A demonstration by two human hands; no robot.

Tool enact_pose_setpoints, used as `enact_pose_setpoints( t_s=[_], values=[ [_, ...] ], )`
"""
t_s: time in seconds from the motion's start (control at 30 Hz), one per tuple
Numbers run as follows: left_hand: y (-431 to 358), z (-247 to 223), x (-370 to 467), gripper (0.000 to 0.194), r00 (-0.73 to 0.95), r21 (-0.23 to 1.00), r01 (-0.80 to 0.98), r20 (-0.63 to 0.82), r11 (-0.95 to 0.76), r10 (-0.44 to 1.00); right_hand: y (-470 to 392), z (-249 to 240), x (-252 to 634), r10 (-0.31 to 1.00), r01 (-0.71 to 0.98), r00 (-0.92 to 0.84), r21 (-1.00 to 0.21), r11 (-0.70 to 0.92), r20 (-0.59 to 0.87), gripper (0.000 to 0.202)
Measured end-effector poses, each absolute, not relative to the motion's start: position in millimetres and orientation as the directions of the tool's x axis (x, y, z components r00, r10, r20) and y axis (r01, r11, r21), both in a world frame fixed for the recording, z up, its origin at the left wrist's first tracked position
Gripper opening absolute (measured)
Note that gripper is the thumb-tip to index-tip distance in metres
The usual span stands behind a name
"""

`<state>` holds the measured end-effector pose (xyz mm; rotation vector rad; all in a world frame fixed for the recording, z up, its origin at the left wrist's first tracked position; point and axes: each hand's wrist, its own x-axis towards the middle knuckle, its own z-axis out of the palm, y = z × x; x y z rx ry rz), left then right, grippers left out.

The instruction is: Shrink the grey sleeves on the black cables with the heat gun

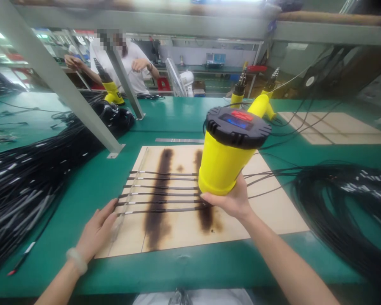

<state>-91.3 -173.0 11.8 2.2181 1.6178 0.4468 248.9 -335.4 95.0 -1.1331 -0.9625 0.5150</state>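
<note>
My right hand (236, 201) is wrapped round a yellow heat gun (224, 165) with a black ribbed end cap, which faces up toward me. It stands over a pale wooden board (235, 231), hiding part of several thin black cables (180, 195) laid side by side. White labels mark the cables near their left ends. At the board's left edge, my left hand (98, 231) rests with fingers stretched out and apart, the tips beside the nearest cable ends. Two dark scorch bands (157, 212) run across the board; the gun's nozzle is hidden.
Bundles of black cable lie left (28, 186) and right (333, 207) on the green table (165, 271). Metal posts (66, 84) rise at the left. More yellow heat guns (114, 91), a metal ruler (180, 140) and another board (343, 127) lie farther back. A co-worker (130, 63) is opposite.
</note>
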Motion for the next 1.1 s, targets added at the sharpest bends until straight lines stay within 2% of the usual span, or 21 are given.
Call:
enact_pose_setpoints(
  t_s=[0.13,0.33,0.47,0.7,0.9,1.1],
  values=[
    [-173.2,12.4,-91.3,0.071,0.324,0.448,0.841,0.032,-0.303,0.946,-339.3,93.0,248.8,0.789,0.126,0.503,-0.933,0.337,0.353,0.063],
    [-174.5,17.4,-87.3,0.073,0.292,0.444,0.857,0.002,-0.263,0.956,-330.2,95.7,252.6,0.759,0.121,0.526,-0.917,0.380,0.384,0.069],
    [-174.7,18.3,-86.5,0.077,0.312,0.434,0.857,-0.013,-0.276,0.950,-333.5,92.3,253.3,0.784,0.071,0.513,-0.928,0.367,0.349,0.069],
    [-170.1,10.0,-92.5,0.070,0.329,0.445,0.837,0.058,-0.320,0.942,-315.1,95.4,264.1,0.724,0.077,0.567,-0.900,0.429,0.393,0.068],
    [-172.0,13.3,-90.9,0.079,0.346,0.439,0.839,0.029,-0.323,0.938,-309.5,91.5,267.9,0.734,0.017,0.567,-0.897,0.442,0.373,0.070],
    [-171.0,11.7,-94.4,0.073,0.339,0.447,0.835,0.038,-0.320,0.940,-297.8,88.4,271.1,0.741,0.011,0.558,-0.896,0.444,0.374,0.068]
  ],
)
